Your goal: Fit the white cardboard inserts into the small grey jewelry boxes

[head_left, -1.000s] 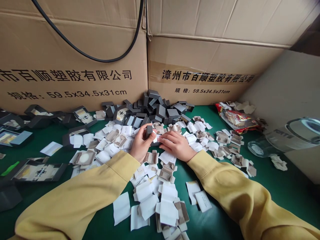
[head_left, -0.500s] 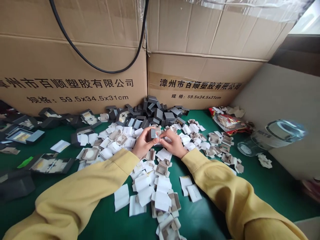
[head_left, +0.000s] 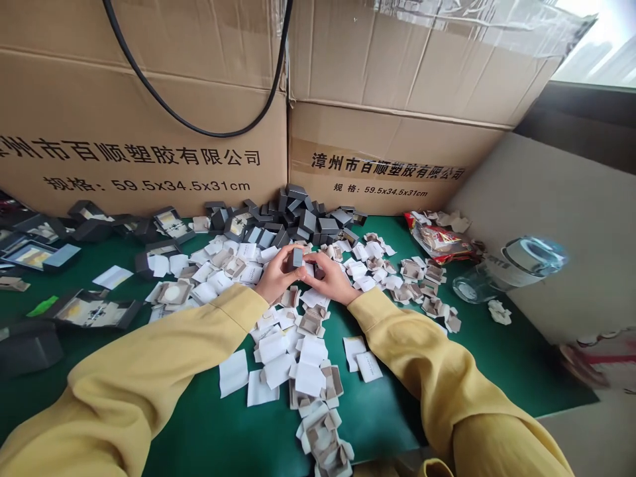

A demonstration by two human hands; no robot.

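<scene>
Centrally, your left hand pinched one small dark grey box between thumb and fingers, held just above the green surface. Your right hand met it from the other side, its fingers curled closed against the box and a pale card piece; exactly what the right hand gripped could not be told.

To do such a step well, you would have kept the box square in the left hand, steadied both wrists on the surface, and pressed the insert in evenly rather than by one corner.

Counts, working outward:
- One box in hand.
- One heap of like grey boxes just behind your hands; the pieces overlapped too much to count, but there were well over a dozen.
- Many white and beige card inserts, scattered around and between your arms; too many to count.
- Several larger open dark trays at the left; at least five showed.
- Two large cardboard cartons at the back, side by side and touching.
- One black cable hanging across the cartons.
- One glass jar lying on its side at the right.
- One red snack packet near the jar.
</scene>
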